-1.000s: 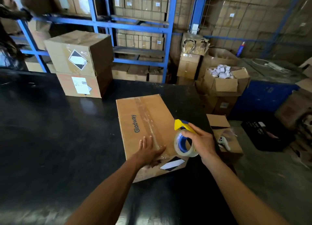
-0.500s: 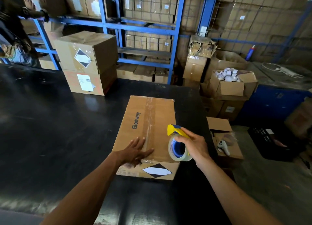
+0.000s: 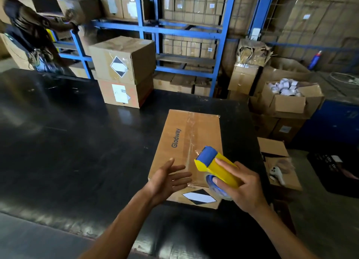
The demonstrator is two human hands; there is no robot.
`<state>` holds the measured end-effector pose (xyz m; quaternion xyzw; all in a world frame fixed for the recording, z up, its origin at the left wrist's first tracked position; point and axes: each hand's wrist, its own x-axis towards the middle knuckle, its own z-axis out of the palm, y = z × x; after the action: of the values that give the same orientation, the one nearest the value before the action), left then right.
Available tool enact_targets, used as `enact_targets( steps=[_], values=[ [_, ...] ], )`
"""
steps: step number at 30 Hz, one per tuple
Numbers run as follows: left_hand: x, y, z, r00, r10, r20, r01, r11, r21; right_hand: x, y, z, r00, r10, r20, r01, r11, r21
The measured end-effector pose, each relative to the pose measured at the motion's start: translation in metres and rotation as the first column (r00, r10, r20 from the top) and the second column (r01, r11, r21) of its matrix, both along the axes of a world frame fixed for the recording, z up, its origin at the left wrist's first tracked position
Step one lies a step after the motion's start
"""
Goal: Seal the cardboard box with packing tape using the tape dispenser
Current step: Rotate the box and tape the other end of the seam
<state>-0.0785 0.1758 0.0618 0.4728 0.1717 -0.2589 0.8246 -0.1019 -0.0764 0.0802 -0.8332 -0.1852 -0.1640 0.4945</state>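
One Box, One Dispenser, Two Hands

One cardboard box (image 3: 186, 152), printed "Glodway", lies flat on the black table (image 3: 77, 142). Right hand (image 3: 240, 183) at 4 o'clock grips one yellow-blue tape dispenser (image 3: 215, 165) over the taped seam. Left hand (image 3: 167, 179) at 7 o'clock hovers, fingers spread, holding nothing.

cardboard box (image 3: 180, 142) on desk (image 3: 77, 142), lower centre of frame. tape dispenser (image 3: 215, 166) over box's lower right. two stacked boxes (image 3: 122, 72) on desk, upper left of it. shelving (image 3: 186, 29) along top of frame. open box (image 3: 287, 99) at right.
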Motion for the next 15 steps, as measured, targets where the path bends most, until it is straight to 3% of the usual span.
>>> enact_targets(
  steps=[3,5,12,15],
  values=[
    [-0.003,0.01,0.013,0.999,0.039,-0.02,-0.042,0.992,-0.12,-0.002,0.014,-0.011,0.996,0.052,0.068,-0.034,0.972,-0.234],
    [-0.004,0.01,0.015,0.999,0.051,-0.005,-0.051,0.996,-0.077,-0.002,0.022,-0.024,0.999,0.037,0.031,-0.022,0.927,-0.375],
    [-0.008,0.032,-0.006,0.978,0.13,-0.166,-0.127,0.991,0.028,-0.006,0.05,-0.025,0.994,0.105,-0.021,-0.105,0.904,-0.414],
    [-0.009,0.039,-0.019,0.956,0.256,-0.142,-0.233,0.959,0.163,-0.006,0.068,-0.025,0.992,0.123,-0.021,-0.119,0.879,-0.461]
  ],
)
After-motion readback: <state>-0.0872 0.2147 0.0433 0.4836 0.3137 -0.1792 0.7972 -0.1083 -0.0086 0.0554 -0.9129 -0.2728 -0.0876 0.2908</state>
